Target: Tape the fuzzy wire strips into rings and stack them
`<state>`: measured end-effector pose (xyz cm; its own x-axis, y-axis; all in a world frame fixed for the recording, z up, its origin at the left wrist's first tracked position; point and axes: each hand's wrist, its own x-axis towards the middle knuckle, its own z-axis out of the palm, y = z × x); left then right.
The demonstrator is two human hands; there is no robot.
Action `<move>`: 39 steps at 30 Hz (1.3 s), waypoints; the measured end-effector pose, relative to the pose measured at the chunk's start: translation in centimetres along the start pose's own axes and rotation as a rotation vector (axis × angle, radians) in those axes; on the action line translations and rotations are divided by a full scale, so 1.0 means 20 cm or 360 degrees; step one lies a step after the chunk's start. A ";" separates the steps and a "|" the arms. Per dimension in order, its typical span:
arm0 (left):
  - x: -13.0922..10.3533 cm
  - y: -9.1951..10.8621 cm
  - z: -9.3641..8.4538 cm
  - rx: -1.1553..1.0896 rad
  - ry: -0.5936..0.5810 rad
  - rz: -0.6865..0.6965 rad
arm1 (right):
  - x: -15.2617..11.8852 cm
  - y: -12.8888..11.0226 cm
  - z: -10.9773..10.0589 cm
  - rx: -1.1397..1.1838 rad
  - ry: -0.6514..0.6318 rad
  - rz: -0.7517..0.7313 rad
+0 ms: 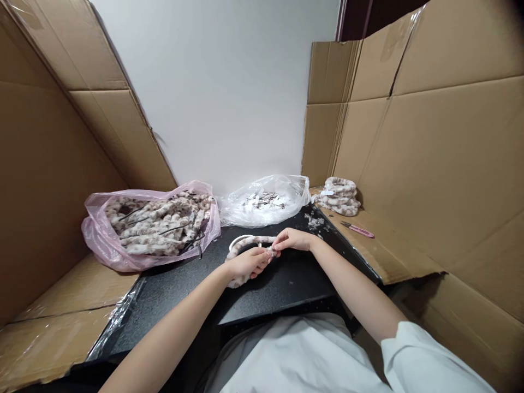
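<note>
A fluffy white-and-brown plush band [236, 283] lies curved on the black table, with a thin white strip along its upper left side. My left hand [248, 263] is closed on the band near its right end, the fingers curled and partly hidden. Close beside it, my right hand [293, 239] pinches the end of the same band between thumb and fingers. The fingertips of both hands almost meet there. What exactly lies between them is too small to make out.
A pink plastic bag [92, 229] of plush strips with dark cords stands left. Behind the hands lies a clear bag [286, 188] with small pieces. At right are stacked plush bands [341, 199], a pink-handled cutter [362, 231] and fluff scraps [315, 221]. Cardboard walls [442, 164] flank the black table [176, 295].
</note>
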<state>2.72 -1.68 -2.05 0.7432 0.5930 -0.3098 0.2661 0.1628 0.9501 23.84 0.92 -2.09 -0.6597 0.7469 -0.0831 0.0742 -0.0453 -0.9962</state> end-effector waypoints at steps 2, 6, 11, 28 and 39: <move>0.00 0.00 0.00 0.0001 0.0004 0.0005 | 0.00 0.00 -0.01 0.0011 -0.0037 0.0025; 0.00 0.01 0.01 0.0018 0.0010 0.0000 | 0.00 0.00 -0.01 0.0000 -0.0014 0.0015; 0.00 0.01 0.01 0.0041 -0.0010 0.0023 | 0.00 0.01 0.00 -0.0017 0.0020 0.0001; -0.01 0.02 0.02 0.0004 -0.0016 -0.0019 | 0.02 0.01 0.02 -0.0043 -0.0046 0.0032; -0.01 0.03 0.02 0.0024 -0.0036 -0.0030 | 0.03 0.02 0.03 -0.0030 -0.0019 0.0017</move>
<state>2.96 -2.12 -1.43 0.7516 0.5719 -0.3286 0.2895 0.1616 0.9434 23.02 0.92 -2.54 -0.6677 0.7385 -0.0941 0.0951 -0.0408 -0.9946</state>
